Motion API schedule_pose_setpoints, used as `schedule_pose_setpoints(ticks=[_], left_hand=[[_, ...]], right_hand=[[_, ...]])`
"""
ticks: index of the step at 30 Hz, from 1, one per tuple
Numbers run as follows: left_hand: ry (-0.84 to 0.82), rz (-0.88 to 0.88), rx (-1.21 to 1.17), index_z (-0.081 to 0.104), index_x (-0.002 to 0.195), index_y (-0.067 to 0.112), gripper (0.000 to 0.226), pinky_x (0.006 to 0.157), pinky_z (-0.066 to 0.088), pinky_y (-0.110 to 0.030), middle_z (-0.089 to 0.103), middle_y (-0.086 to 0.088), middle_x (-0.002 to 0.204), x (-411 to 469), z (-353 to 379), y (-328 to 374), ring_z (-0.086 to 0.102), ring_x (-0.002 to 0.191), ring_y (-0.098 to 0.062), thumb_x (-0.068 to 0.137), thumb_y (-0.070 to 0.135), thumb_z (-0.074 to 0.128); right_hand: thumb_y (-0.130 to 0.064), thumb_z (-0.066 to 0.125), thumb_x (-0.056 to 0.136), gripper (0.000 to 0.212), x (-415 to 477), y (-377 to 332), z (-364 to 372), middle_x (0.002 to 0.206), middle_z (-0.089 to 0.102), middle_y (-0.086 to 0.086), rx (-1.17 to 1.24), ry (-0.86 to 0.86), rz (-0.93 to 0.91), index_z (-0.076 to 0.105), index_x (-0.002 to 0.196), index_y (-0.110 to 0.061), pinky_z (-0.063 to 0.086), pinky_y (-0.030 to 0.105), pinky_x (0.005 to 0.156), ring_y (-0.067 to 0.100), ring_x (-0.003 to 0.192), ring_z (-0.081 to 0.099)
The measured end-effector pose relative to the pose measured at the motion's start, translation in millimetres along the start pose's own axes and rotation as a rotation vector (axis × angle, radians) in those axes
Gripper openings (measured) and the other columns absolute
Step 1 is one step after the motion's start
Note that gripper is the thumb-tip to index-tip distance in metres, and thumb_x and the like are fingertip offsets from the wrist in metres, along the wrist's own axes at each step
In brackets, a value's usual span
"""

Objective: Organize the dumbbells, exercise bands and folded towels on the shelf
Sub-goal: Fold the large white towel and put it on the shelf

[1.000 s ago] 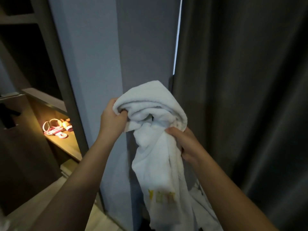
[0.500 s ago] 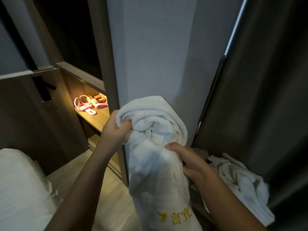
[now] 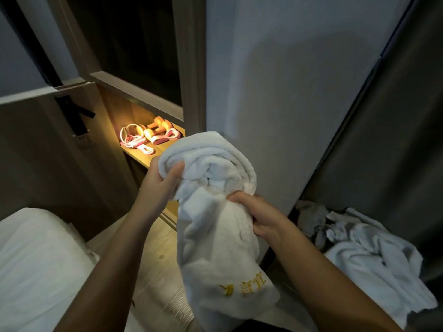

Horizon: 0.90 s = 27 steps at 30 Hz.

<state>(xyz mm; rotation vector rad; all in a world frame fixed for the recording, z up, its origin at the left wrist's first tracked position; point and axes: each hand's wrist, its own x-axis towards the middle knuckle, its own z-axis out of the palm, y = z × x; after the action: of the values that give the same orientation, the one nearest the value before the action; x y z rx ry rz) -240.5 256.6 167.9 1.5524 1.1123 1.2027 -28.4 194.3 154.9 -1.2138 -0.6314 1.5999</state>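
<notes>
Towel [image 3: 215, 236] is up in the air in front of the pale wall [image 3: 287, 92], not on the shelf [image 3: 140, 157] yet. The left hand [image 3: 163, 180] clutches the bunched top edge with its thumb over the front. The right hand [image 3: 259, 219] is curled round the cloth lower down, at the mid section. Held at two spots like this, probably to find the edges and get a fold going, since loose cloth won't stack. The towel is white, thick terry, rolled and rumpled at the top with a long tail hanging, yellow embroidered characters near the bottom. The lit shelf sits back left, carrying the orange dumbbells [image 3: 157, 129] with the pink and white exercise bands [image 3: 134, 140] just beside them, touching or nearly so. More towels [image 3: 371, 255] lie in an unfolded heap low right by the dark curtain [image 3: 395, 140], likely next in line. White bed [image 3: 36, 259] at lower left.
</notes>
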Motion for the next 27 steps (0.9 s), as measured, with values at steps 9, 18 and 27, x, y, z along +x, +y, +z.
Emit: schedule_pose_setpoints(ticks=[9,18,27], left_hand=[[0.122,-0.062,0.052,0.059,0.12,0.023,0.05,0.087,0.056,-0.044,0.067,-0.004,0.112,33.0,-61.8,-72.4,0.066,0.102,-0.019,0.087,0.061,0.054],[0.26,-0.391,0.163,0.042,0.129,0.024,0.052,0.082,0.054,-0.038,0.055,0.012,0.109,139.3,-116.2,-148.8,0.059,0.099,-0.012,0.088,0.05,0.063],[0.264,-0.444,0.249,0.049,0.122,0.027,0.049,0.076,0.054,-0.036,0.062,0.009,0.106,244.4,-181.5,-185.5,0.062,0.094,-0.011,0.082,0.053,0.062]], right_hand=[[-0.006,0.068,0.083,0.034,102.6,22.0,56.3,0.092,0.073,0.013,-0.109,-0.063,0.186,0.064,0.117,-0.005,0.056,0.033,0.068,0.024,0.084,0.071],[-0.003,0.071,0.08,0.042,246.6,31.7,123.8,0.103,0.072,0.019,-0.105,-0.085,0.336,0.062,0.121,0.002,0.059,0.039,0.076,0.029,0.092,0.071],[-0.002,0.068,0.082,0.032,346.3,11.0,190.7,0.105,0.072,0.019,-0.057,-0.149,0.423,0.065,0.115,0.001,0.057,0.04,0.083,0.03,0.097,0.07]])
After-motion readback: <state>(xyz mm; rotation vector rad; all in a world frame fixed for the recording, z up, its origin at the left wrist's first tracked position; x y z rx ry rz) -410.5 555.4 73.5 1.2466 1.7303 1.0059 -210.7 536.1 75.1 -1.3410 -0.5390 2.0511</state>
